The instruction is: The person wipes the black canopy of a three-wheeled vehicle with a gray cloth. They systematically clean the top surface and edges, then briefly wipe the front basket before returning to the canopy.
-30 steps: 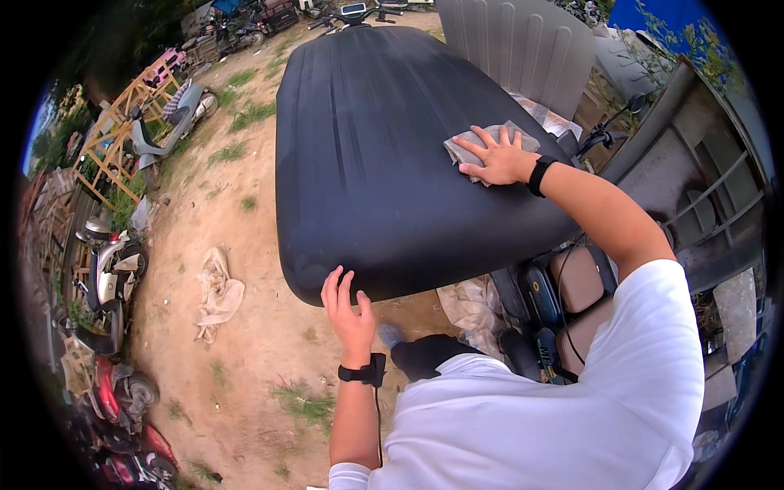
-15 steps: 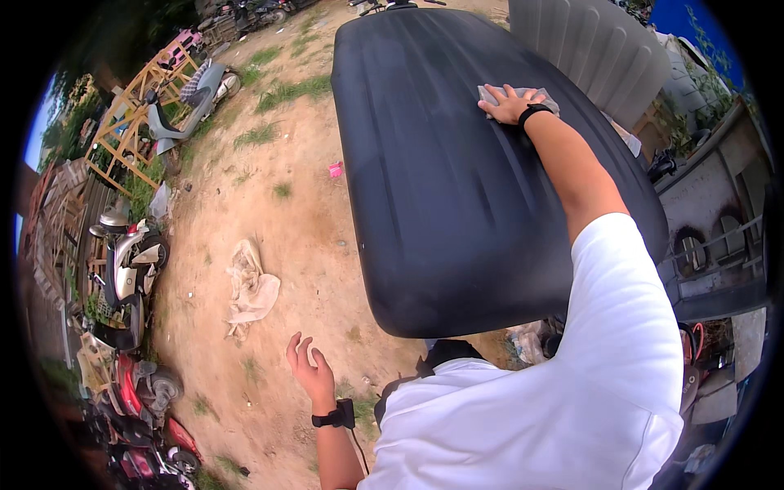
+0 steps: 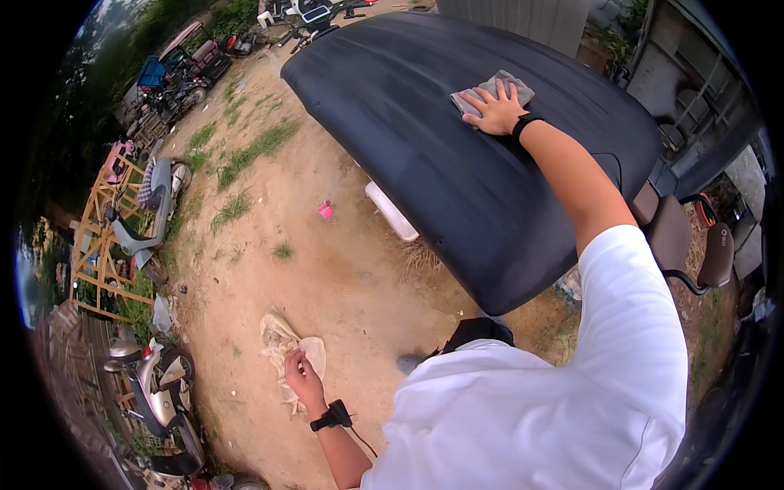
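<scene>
My right hand (image 3: 496, 112) lies flat, fingers spread, on a folded grey cloth (image 3: 523, 90). It presses the cloth against the top of a large black ribbed cover (image 3: 392, 106) that looks like a vehicle roof. The cloth's edges show past my fingers. At the lower left, my left hand (image 3: 303, 380) hangs in the air over the ground, its fingers loosely bent and slightly apart with nothing in them. A black band with a small box and a cord (image 3: 333, 416) is strapped to the left wrist.
A pale crumpled cloth or bag (image 3: 282, 335) lies on the dirt below my left hand. Scooters (image 3: 155, 392) and a wooden frame (image 3: 94, 237) line the left side. Brown seats (image 3: 670, 233) stand at the right, and a white bar (image 3: 392, 211) shows under the cover.
The view has turned, so the black cover now slants down to the right. My right hand and cloth appear slightly farther left and lower on it. The left hand's fingers are more bent.
</scene>
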`<state>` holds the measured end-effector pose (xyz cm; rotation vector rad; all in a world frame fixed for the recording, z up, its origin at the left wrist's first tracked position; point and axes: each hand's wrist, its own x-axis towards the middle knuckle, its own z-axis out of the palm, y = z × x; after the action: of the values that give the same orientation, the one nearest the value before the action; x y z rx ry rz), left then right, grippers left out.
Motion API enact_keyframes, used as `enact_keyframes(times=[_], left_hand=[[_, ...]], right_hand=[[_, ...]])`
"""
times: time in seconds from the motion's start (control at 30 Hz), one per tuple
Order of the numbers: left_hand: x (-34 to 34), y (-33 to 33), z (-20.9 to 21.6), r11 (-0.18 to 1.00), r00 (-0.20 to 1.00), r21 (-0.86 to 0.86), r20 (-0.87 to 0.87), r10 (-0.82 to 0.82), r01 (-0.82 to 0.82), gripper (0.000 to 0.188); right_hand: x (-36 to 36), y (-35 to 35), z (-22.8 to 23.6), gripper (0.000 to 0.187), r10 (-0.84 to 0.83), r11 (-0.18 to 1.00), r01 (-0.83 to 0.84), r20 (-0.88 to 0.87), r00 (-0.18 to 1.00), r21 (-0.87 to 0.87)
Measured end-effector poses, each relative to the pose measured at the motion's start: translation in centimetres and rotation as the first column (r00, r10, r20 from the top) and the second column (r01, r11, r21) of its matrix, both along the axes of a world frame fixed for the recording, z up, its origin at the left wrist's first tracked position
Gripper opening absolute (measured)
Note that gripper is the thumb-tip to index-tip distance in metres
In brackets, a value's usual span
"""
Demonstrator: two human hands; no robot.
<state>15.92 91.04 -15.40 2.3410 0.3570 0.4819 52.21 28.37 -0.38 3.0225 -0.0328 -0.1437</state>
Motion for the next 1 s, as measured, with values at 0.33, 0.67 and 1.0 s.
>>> enact_keyframes(times=[0.33,0.67,1.0], left_hand=[[10.4,4.9,-2.6,0.948,0.965,-0.214,-0.064,-0.256,0.237,0.017],[21.0,5.7,-3.7,0.898,0.896,-0.284,-0.196,-0.398,0.336,0.016],[43.1,0.2,2.8,0.873,0.855,-0.195,-0.197,-0.481,0.446,0.017]], right_hand=[[-4.9,5.4,1.1,0.076,-0.162,0.982,0.152,-0.085,0.983,-0.113],[11.0,8.0,-0.8,0.072,-0.139,0.987,0.140,0.017,0.990,-0.084],[33.6,6.4,0.2,0.077,-0.253,0.966,0.257,-0.082,0.964,0.034]])
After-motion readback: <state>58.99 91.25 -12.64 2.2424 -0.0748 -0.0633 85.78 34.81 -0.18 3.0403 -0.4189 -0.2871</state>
